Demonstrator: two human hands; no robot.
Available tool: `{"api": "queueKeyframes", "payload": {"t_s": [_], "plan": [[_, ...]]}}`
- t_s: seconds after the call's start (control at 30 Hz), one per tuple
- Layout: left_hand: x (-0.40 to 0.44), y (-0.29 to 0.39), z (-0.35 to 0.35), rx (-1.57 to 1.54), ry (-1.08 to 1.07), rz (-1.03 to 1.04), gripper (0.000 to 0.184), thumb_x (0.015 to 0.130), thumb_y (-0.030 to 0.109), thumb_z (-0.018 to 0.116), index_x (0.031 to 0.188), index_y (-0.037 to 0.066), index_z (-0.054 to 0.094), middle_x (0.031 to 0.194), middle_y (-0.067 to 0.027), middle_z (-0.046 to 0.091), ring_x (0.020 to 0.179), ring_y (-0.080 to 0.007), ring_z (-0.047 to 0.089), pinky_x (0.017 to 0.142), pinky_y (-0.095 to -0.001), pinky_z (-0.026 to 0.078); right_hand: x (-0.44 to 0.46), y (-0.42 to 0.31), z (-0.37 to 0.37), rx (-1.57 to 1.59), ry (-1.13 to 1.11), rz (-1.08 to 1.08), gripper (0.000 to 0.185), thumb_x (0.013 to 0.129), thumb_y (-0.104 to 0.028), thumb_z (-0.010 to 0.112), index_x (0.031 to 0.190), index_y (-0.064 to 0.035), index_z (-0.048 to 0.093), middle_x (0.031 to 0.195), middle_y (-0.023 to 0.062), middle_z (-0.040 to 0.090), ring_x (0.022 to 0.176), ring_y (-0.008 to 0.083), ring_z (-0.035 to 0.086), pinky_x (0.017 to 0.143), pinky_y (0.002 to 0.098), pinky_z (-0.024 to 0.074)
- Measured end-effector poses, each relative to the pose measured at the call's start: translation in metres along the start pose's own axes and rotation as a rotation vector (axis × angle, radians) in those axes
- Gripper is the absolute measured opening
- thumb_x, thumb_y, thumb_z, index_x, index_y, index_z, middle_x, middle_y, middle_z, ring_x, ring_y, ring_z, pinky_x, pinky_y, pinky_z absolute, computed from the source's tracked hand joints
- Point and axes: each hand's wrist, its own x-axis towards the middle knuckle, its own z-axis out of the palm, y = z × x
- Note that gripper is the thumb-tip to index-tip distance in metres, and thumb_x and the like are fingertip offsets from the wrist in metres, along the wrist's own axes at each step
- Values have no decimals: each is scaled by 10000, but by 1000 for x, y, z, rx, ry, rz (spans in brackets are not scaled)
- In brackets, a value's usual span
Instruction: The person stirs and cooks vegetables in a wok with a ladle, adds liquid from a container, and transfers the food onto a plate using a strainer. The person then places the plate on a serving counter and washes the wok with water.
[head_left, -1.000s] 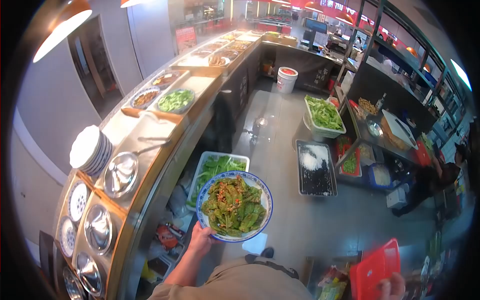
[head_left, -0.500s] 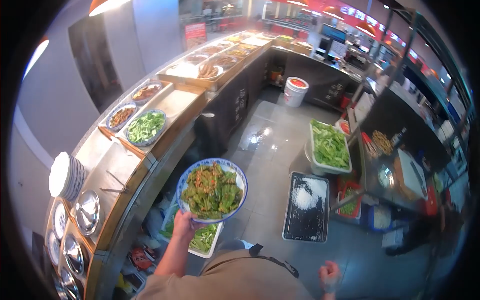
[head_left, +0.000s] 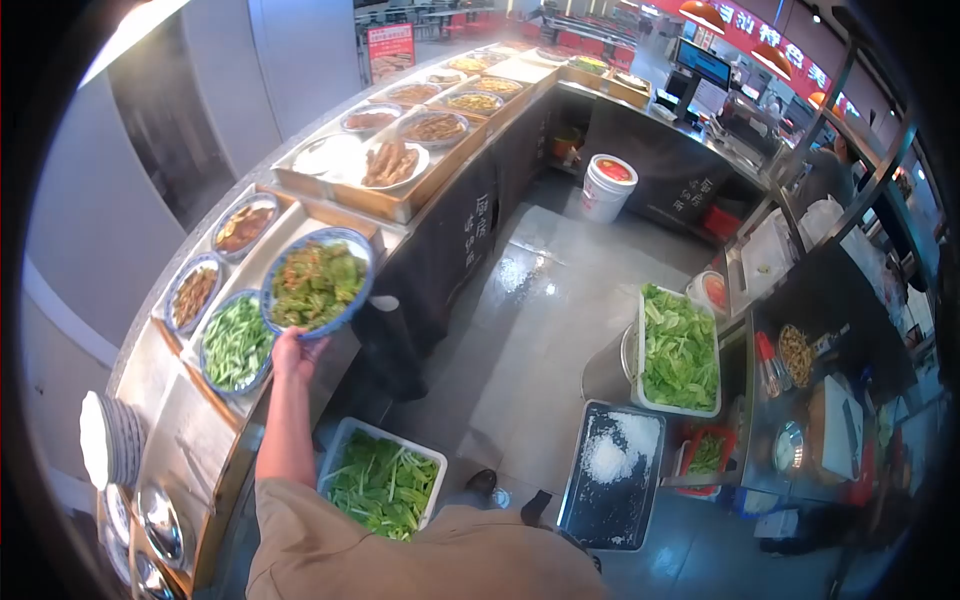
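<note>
My left hand (head_left: 297,352) grips the near rim of a blue-and-white dish (head_left: 368,262) heaped with cooked green peppers (head_left: 318,285). My arm is stretched toward the counter, and the dish hangs over its inner edge, slightly tilted. Just left of it, partly overlapped in this view, lies a plate of chopped green vegetables (head_left: 236,342). Beyond are a plate of brown food (head_left: 194,294) and another oval plate of cooked food (head_left: 245,224). To the right along the counter lies a white plate of reddish-brown meat pieces (head_left: 390,165). My right hand is out of the frame.
A white tub of leafy greens (head_left: 440,462) stands below the counter. Across the aisle are another tub of greens (head_left: 680,350), a black tray with white ice-like bits (head_left: 590,500) and a white bucket (head_left: 607,190). Stacked plates (head_left: 112,440) stand at the counter's left. The floor looks wet.
The dish of peppers has moved left and forward, from over the aisle to the counter's edge, still in my left hand. My right hand has left the view. The camera has shifted forward.
</note>
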Motion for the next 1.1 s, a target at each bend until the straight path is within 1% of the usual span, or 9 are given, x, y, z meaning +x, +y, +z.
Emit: {"api": "queueKeyframes", "payload": {"t_s": [0.2,0.5,0.63,0.77,0.8,0.83,0.87,0.93,1.1], "plan": [[118,20,4,-132,173,45,108,785,-5,427,850,-74,477,907,-254,582,888,-418,595,841,-598,499,12,-52,-6,37,66,23,325,816,-98,603,1112,-7,504,753,67,569,618,162,559,523,290,485],[196,16,-54,-75,273,-67,276,874,26,443,1091,-139,404,1086,-287,536,1023,-436,542,905,-571,473,30,-77,-14,51,40,38,387,844,-142,593,1181,9,479,826,99,598,640,175,577,528,292,498],[125,30,15,-23,361,-125,364,877,58,495,1137,-150,351,1068,-316,530,980,-447,563,892,-476,513,34,-35,-9,47,-27,8,362,833,-153,576,1146,0,477,782,95,574,564,156,538,487,294,481],[18,-37,81,222,108,350,204,874,88,532,1006,-41,447,935,-180,576,824,-286,626,701,-330,576,71,75,4,319,-39,42,243,744,-117,604,966,-76,515,704,62,530,603,181,534,510,353,475],[-4,-62,96,301,45,378,150,872,88,535,962,-12,469,911,-152,578,784,-235,627,666,-300,572,28,17,15,314,-44,74,280,738,-98,609,999,-99,505,750,57,525,615,191,529,503,365,470],[-2,-99,77,254,-543,229,80,867,72,537,899,18,486,851,-126,589,727,-169,609,616,-255,553,35,37,19,95,-33,76,162,747,-70,588,862,-157,516,667,10,458,610,179,497,465,358,420],[-67,-141,134,438,-152,109,64,853,45,541,897,29,499,779,-113,597,659,-164,600,583,-257,542,26,41,28,273,35,95,170,748,-75,586,899,-139,539,669,17,480,576,176,503,453,345,419],[-93,-219,117,627,-274,-385,150,825,7,554,968,31,514,788,-104,613,643,-190,627,575,-307,548,-6,-32,26,-226,-20,67,269,785,-108,590,1050,-73,555,767,67,584,637,180,584,511,322,484],[-134,-365,43,1317,-544,-687,271,769,5,613,1015,-14,503,783,-116,587,605,-204,627,488,-308,530,-27,9,36,363,206,177,330,751,-102,657,1060,-91,542,759,67,573,625,163,573,492,319,475]]}}
